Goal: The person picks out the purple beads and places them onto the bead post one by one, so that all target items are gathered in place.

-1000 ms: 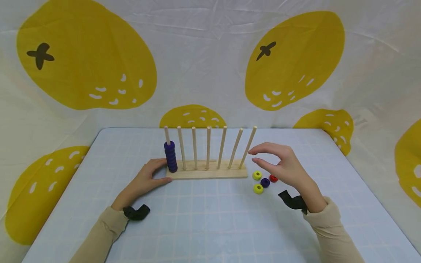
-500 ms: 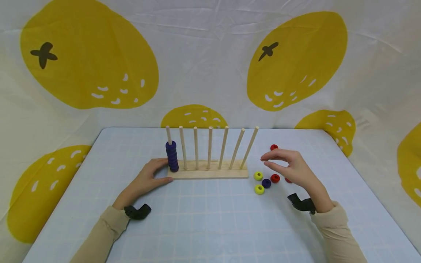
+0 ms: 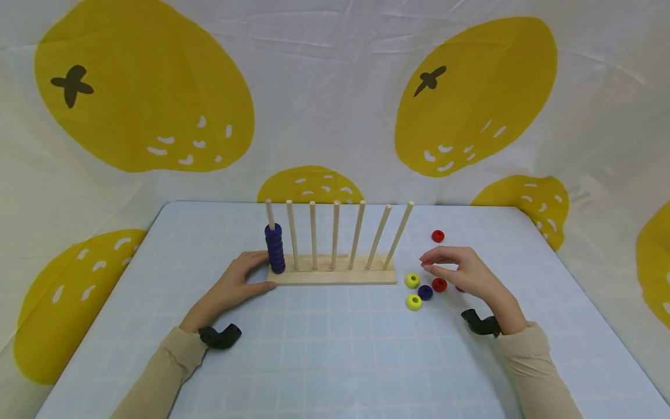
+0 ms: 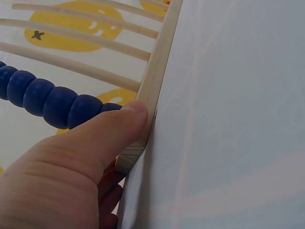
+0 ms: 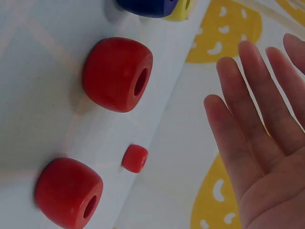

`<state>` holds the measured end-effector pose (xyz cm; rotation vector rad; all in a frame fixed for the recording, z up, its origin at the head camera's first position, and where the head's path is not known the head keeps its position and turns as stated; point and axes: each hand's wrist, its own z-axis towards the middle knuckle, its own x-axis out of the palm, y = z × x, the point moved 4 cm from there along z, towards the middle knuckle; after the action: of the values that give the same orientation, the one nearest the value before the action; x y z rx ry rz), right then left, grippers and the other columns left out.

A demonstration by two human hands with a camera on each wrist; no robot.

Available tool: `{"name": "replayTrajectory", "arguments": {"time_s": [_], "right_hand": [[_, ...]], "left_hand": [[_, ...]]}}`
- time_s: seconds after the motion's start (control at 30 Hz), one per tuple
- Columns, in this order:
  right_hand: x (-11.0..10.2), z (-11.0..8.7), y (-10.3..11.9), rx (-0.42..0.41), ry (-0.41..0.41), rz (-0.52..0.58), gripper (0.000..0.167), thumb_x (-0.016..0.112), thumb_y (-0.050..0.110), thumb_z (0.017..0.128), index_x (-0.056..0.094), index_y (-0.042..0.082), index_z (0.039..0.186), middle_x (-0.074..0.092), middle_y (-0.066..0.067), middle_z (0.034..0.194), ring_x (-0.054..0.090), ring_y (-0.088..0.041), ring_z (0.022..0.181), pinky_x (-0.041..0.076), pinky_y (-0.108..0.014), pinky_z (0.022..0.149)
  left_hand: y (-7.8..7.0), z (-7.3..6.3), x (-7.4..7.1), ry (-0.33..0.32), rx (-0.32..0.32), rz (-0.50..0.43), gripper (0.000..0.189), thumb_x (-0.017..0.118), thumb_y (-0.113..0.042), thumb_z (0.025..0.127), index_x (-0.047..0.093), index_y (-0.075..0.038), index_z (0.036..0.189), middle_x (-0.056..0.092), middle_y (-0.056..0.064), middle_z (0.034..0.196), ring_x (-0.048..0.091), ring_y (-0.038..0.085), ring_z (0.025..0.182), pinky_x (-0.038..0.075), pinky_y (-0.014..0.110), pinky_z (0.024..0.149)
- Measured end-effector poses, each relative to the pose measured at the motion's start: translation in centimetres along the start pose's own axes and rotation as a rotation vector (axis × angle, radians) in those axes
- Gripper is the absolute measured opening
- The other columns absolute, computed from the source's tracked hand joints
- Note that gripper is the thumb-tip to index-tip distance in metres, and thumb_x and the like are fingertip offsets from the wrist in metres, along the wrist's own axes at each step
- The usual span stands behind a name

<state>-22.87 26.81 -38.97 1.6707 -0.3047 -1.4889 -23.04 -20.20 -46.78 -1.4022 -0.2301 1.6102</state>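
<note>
A wooden peg stand [image 3: 335,278] with several upright pegs stands on the table. Dark blue beads [image 3: 274,249] are stacked on its leftmost peg. My left hand [image 3: 232,286] grips the left end of the base, thumb [image 4: 128,117] on the front edge and fingers behind. Right of the stand, my right hand [image 3: 466,272] hovers over loose beads with nothing in it; its fingers [image 5: 233,88] look fairly straight in the right wrist view. Below it lie a red bead [image 3: 439,284], a blue bead [image 3: 425,292] and two yellow beads [image 3: 413,302].
Another red bead [image 3: 438,235] lies farther back, beyond the right hand. A third red bead [image 5: 69,193] is mostly hidden under that hand in the head view. The table [image 3: 324,355] has a pale checked cover, and a fruit-print cloth [image 3: 324,105] hangs behind it.
My right hand has drawn back rightward and slightly down from beside the rightmost peg, its thumb and fingers coming closer together. Red beads it covered now show. The left hand keeps its grip.
</note>
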Motion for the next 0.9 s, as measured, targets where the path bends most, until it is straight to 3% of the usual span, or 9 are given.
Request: {"name": "replayTrajectory", "arguments": {"time_s": [0.1, 0.33, 0.7, 0.9], "right_hand": [[0.3, 0.1, -0.7, 0.024, 0.032, 0.011, 0.022, 0.068, 0.018, 0.096, 0.070, 0.005, 0.114, 0.072, -0.002, 0.108, 0.065, -0.028, 0.107, 0.049, -0.059, 0.095], [0.8, 0.3, -1.6, 0.034, 0.084, -0.018, 0.019, 0.067, 0.012, 0.095, 0.070, 0.007, 0.113, 0.071, -0.001, 0.108, 0.066, -0.025, 0.104, 0.051, -0.054, 0.095], [1.4, 0.0, -2.1, 0.054, 0.272, -0.028, 0.011, 0.069, 0.013, 0.094, 0.072, 0.010, 0.104, 0.071, 0.000, 0.102, 0.062, -0.020, 0.092, 0.051, -0.050, 0.095], [1.8, -0.1, -2.2, 0.095, 0.339, -0.049, 0.025, 0.079, 0.014, 0.085, 0.070, 0.013, 0.108, 0.067, 0.000, 0.109, 0.054, -0.027, 0.098, 0.047, -0.054, 0.095]], "left_hand": [[0.1, 0.0, 0.0, -0.007, 0.015, -0.004, 0.064, 0.085, -0.016, 0.079, 0.058, -0.001, 0.135, 0.058, 0.015, 0.137, 0.048, 0.036, 0.128, 0.035, 0.058, 0.106], [0.2, 0.0, 0.0, 0.002, 0.002, -0.007, 0.065, 0.085, -0.018, 0.079, 0.057, -0.002, 0.136, 0.057, 0.014, 0.137, 0.047, 0.035, 0.128, 0.035, 0.057, 0.107], [0.1, -0.1, 0.0, 0.009, -0.020, -0.006, 0.065, 0.084, -0.018, 0.080, 0.057, -0.002, 0.137, 0.057, 0.014, 0.138, 0.046, 0.035, 0.129, 0.034, 0.057, 0.108], [0.1, -0.1, 0.0, 0.005, -0.012, -0.008, 0.065, 0.084, -0.018, 0.080, 0.057, -0.001, 0.137, 0.057, 0.015, 0.138, 0.047, 0.035, 0.129, 0.035, 0.057, 0.107]]}}
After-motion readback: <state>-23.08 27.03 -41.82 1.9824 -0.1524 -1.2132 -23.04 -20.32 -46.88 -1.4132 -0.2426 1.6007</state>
